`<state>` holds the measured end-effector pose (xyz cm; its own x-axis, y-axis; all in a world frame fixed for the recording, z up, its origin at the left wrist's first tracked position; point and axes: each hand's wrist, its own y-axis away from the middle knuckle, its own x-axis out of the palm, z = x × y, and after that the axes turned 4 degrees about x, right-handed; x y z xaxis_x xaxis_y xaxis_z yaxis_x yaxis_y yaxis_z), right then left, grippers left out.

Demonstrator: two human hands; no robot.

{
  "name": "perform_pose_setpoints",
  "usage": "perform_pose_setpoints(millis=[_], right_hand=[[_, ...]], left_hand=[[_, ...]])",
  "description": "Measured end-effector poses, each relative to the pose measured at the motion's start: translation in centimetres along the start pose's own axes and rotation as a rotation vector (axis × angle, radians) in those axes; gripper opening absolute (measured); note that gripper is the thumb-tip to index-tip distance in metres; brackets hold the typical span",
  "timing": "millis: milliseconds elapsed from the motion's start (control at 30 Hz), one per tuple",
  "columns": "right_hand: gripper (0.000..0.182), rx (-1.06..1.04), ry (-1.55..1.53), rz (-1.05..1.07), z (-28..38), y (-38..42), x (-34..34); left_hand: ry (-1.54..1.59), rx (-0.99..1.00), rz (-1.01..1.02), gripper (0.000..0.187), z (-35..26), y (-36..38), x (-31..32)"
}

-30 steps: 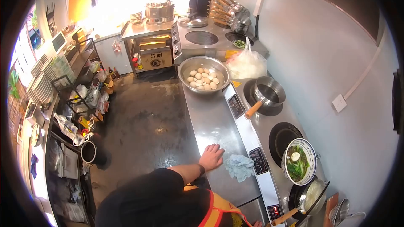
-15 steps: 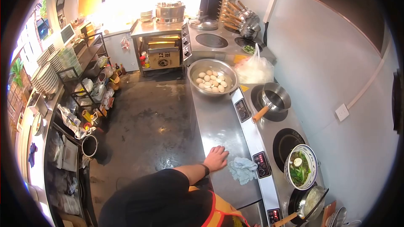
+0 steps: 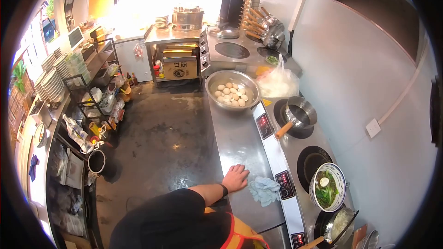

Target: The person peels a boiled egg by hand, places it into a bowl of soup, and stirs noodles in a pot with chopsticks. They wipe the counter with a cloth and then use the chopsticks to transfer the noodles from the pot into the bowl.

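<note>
My left hand (image 3: 236,178) rests palm down on the steel counter (image 3: 240,147), fingers spread, holding nothing. Just right of it lies a crumpled light blue cloth (image 3: 264,191), not gripped. My right hand is out of view. Farther up the counter stands a steel bowl (image 3: 211,84) with many eggs. On the stove side, a patterned bowl (image 3: 342,184) holds green leaves and a halved egg. Below it, a pot (image 3: 340,226) with pale contents and dark sticks has its wooden handle toward the counter. A hammered pot (image 3: 301,112) sits on a burner farther up.
A plastic bag (image 3: 279,83) stands beside the egg bowl. Stacked pots (image 3: 272,37) are at the back. At left are a shelf rack (image 3: 78,83), plates (image 3: 51,86) and a black bin (image 3: 97,161) on the floor. A wall is on the right.
The view has shifted slightly. My left hand stays flat on the counter. The display on the upper control panel now shows red lights.
</note>
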<state>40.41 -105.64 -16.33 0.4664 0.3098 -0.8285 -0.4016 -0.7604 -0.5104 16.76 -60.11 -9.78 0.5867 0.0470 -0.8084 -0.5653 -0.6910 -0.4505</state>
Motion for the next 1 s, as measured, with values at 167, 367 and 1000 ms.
perform_pose_setpoints(millis=[167,367,1000], right_hand=[[0.046,-0.01,0.01,-0.019,0.1,0.7,-0.4],[0.045,-0.075,-0.025,-0.065,0.9,-1.2,0.9],[0.047,-0.233,-0.035,-0.138,0.4,-4.5,1.8]], left_hand=[[-0.012,0.031,-0.035,0.035,0.1,0.0,0.0],[-0.003,0.021,-0.025,0.037,0.2,0.0,-0.2],[-0.018,0.018,-0.013,0.038,0.1,0.0,0.2]])
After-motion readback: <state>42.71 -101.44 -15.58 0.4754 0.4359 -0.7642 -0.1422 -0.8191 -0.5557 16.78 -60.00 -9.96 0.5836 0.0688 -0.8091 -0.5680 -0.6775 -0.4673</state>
